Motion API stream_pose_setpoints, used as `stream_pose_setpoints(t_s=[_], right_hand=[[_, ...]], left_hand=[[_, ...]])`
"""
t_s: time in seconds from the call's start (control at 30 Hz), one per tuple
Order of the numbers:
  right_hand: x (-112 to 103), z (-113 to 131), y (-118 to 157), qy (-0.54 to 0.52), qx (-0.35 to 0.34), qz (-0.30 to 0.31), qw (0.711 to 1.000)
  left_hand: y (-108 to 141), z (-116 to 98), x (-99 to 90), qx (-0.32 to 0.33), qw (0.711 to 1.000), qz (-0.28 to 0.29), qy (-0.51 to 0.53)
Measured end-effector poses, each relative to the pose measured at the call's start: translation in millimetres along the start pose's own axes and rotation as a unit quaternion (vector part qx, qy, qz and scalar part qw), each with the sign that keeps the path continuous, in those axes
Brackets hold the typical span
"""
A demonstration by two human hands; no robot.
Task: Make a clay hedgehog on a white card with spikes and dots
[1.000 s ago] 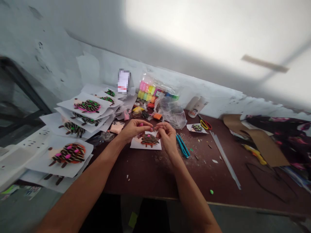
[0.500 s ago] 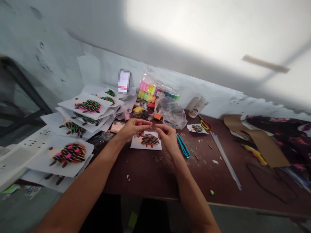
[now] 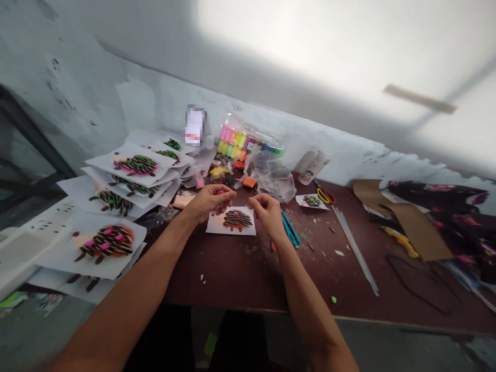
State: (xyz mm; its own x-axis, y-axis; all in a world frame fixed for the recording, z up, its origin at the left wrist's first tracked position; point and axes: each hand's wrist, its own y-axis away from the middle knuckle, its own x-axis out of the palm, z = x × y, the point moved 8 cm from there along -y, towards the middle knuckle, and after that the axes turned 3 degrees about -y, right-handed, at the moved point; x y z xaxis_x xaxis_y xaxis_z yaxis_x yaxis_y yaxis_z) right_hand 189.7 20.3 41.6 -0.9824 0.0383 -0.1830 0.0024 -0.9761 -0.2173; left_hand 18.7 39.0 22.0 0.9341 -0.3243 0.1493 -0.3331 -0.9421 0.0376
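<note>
My left hand [image 3: 212, 202] is curled with thumb and fingertips together, and a small piece of pink modelling clay [image 3: 220, 192] shows between its fingers. Across a narrow gap, my right hand [image 3: 267, 211] is closed in a pinch; whatever its fingertips hold is too small to make out. Below and between both hands, a white card [image 3: 248, 231] lies flat on the dark red table. On it is a hedgehog figure [image 3: 237, 219] with dark striped spines, brown feet and a pink spot. A teal cutter-like tool [image 3: 290, 229] rests just right of my right wrist.
Stacked hedgehog cards [image 3: 155, 173] cover the left side. Behind are a pack of coloured clay [image 3: 232, 142], crumpled plastic [image 3: 271, 178] and a white bottle [image 3: 313, 168]. To the right lie scissors [image 3: 325, 196], clear glue sticks [image 3: 356, 251] and a yellow glue gun [image 3: 401, 241].
My hands have drawn apart, widening the gap between their fingertips. The pink clay is still in my left hand. The whole view has shifted slightly.
</note>
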Motion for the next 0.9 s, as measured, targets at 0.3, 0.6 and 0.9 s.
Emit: stream_pose_setpoints(t_s=[0.3, 0.6, 0.9], right_hand=[[2, -23, -8, 0.041, 0.019, 0.04, 0.998], [-11, -27, -1, 0.058, 0.004, 0.007, 0.998], [-12, -28, 0, 0.09, -0.016, 0.007, 0.996]], left_hand=[[0, 4, -2.4, -0.005, 1.0, -0.012, -0.021], [0, 1, -4.0, 0.015, 0.999, -0.027, -0.014], [-1, 7, -6.9, 0.007, 0.999, -0.031, -0.03]])
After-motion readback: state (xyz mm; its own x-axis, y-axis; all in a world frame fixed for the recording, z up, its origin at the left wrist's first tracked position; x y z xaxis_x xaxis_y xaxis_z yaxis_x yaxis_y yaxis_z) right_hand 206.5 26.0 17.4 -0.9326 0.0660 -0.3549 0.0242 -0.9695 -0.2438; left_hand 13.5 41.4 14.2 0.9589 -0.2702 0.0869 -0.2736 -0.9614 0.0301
